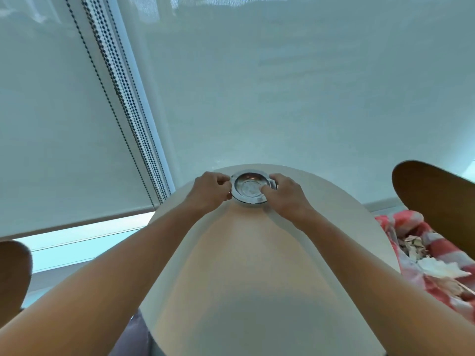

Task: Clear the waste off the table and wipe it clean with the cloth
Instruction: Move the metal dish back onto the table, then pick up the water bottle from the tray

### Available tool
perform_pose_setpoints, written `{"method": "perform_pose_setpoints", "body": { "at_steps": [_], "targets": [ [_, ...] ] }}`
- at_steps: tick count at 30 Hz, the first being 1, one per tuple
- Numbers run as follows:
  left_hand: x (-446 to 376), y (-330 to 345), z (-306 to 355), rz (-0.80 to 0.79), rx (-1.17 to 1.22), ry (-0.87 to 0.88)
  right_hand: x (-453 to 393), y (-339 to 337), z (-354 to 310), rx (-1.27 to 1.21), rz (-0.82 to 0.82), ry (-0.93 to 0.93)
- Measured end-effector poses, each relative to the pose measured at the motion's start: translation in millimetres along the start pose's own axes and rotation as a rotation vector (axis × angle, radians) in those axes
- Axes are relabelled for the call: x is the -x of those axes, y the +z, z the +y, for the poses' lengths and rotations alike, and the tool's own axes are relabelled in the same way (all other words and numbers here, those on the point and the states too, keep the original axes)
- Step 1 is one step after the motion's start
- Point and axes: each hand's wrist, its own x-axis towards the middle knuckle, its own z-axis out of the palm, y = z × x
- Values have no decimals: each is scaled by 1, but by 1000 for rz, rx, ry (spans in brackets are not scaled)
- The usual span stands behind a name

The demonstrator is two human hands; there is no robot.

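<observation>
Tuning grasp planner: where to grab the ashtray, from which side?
Judging by its pose, grip the ashtray by its raised rim, from two opposite sides. It is round, shallow and flat on the table; left hand and right hand already pinch it so.

Ashtray (250, 187): shiny metal, smooth, reflective in the bowl. Table (252, 265) under it: smooth matt off-white top, faint sheen. Right of table: red-and-white bag (408, 227), looks thin glossy plastic; crumpled paper waste (413, 246) inside, rough. Chair back (434, 201) beyond the bag: smooth brown wood. Behind table: matt woven blind (282, 86), beaded chain (120, 98).
</observation>
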Motion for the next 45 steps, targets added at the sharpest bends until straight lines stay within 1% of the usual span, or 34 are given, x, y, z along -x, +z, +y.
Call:
{"method": "perform_pose_setpoints", "body": {
  "at_steps": [7,10,15,21,27,31,33,39,45],
  "targets": [
    [-27,22,7,-2,3,-36,-34,-13,17,3,-29,13],
    [-33,29,8,5,-34,-56,-44,-15,24,12,-46,3],
    [-35,34,8,-12,-57,-101,-54,-16,32,27,-62,-18],
    [-38,41,3,-3,-107,-111,-60,-21,38,31,-88,-34],
    [-30,37,15,2,-130,-119,-62,-26,42,83,-110,-59],
    [-22,25,21,21,-209,-116,-58,-35,39,321,-62,-155],
    [-16,15,24,39,-275,-129,-55,-40,34,394,-41,-212],
    [28,-18,36,171,-555,-73,-35,-45,0,362,-89,-356],
    [82,-46,31,296,-620,-109,-1,-29,-35,312,-180,-504]
  ]
}}
